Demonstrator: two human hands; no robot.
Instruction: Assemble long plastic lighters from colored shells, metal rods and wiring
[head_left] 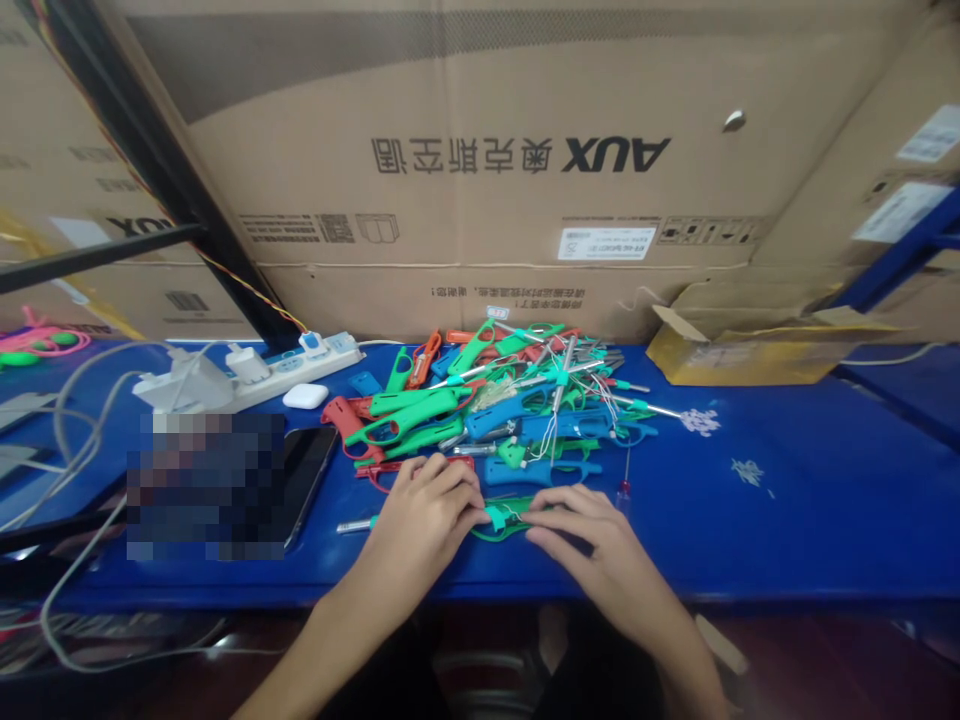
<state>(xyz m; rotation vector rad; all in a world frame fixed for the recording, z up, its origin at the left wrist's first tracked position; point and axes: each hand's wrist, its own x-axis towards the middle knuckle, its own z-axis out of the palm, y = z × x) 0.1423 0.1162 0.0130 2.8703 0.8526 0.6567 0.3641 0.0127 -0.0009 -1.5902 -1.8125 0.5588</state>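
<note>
Here, both my hands meet at a green casing

Right in front of me, the green casing [489,537] lies at the near edge of the table [795,520], between my two hands. My left hand [441,505] is at its left end, thumb and fingertips pinching a small teal piece [497,517] set against the casing. My right hand [574,525] is at its right end, fingers curled and thumb a little apart from them; I cannot tell whether those fingertips are gripping anything or only touching. Thin white wire [514,515] shows beside the teal piece. To the left of the casing, past my left hand, a silver tube [354,527] pokes out.

Just behind the green casing lies a blue casing [536,472], and behind that spreads a tangled pile [495,420] of red, green and blue casings, metal tubes and wires. Right of the green casing, beyond my right fingers, is a slim red-handled tool [624,490]. Well to its left are a dark phone [319,465], a small white case [305,396] and a power strip [285,375]. Far behind it to the right sits an open carton [742,365]; straight behind stands a big cardboard box [465,85].
</note>
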